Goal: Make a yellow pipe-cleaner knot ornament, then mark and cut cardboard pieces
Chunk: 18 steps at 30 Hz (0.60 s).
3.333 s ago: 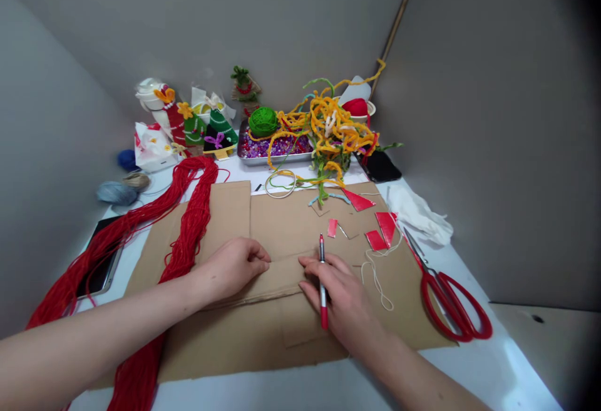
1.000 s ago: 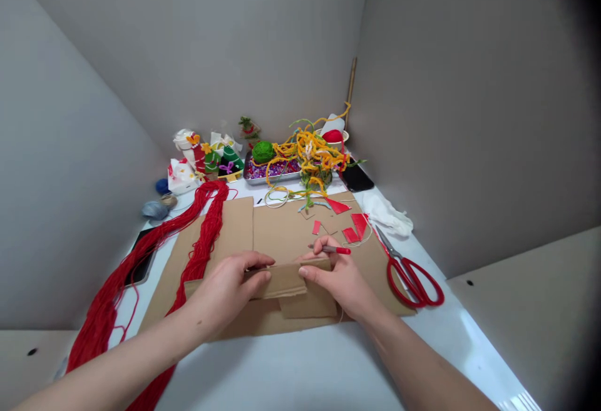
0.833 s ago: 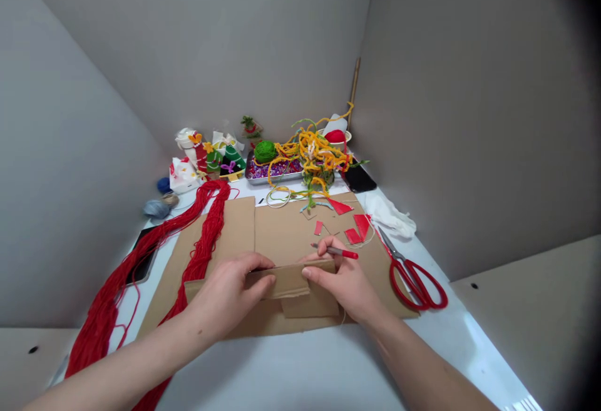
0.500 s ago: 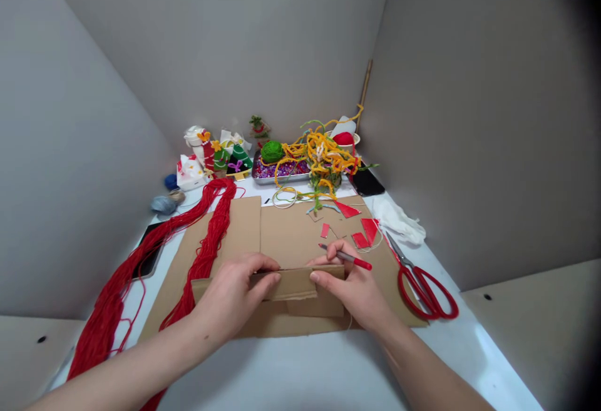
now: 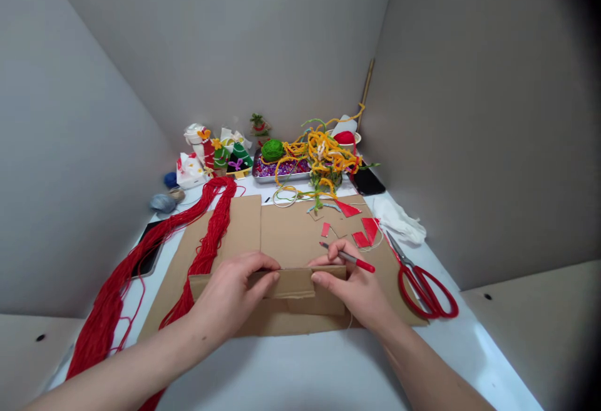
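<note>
left hand [image 5: 230, 295] grips cardboard [image 5: 293, 284], right hand [image 5: 347, 292] holds pen [image 5: 350, 259]

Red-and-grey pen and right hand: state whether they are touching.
Touching: the head view shows the red-and-grey pen gripped in the right hand.

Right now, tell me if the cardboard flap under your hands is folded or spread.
Folded: the cardboard flap lies doubled on the cardboard sheet, between the left hand and the right hand, which grips a red marker.
</note>
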Tool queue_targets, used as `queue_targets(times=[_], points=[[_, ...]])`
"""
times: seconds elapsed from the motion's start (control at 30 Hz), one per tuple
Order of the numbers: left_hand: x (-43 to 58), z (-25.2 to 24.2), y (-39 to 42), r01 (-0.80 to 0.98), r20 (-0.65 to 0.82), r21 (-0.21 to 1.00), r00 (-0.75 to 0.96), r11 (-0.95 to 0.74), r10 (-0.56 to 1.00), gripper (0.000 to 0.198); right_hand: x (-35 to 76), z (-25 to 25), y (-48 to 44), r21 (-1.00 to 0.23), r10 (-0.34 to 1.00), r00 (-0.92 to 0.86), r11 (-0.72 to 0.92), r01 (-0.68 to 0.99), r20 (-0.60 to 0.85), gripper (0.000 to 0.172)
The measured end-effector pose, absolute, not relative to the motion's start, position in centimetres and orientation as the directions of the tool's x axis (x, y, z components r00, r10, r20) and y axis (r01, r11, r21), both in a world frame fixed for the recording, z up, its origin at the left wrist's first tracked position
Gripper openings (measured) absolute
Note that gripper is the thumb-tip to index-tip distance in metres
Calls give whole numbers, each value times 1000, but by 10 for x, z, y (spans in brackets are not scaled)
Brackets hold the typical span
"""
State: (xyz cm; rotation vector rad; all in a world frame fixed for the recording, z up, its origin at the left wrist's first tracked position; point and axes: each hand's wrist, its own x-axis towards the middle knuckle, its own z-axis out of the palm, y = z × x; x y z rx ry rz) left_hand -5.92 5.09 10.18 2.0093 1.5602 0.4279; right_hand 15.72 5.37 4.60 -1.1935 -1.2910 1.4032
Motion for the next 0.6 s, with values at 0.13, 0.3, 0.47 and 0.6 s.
queue_targets(times=[0.13,0.3,0.47,0.6], points=[[-58,102,52,778,-75,599,292,-191,954,14,157,46,55,-995,979,-185,-96,-13,-92,32],[-57,105,51,781,-76,591,300,-200,951,15,156,47,55,-996,979,-186,-87,-19,-82,32],[-57,106,50,792,-58,572,298,-213,953,14,156,47,54,-994,973,-213,-104,-44,-92,33],[-57,106,49,813,-74,547,284,-199,956,13,156,48,54,-990,966,-245,-104,-97,-78,33]])
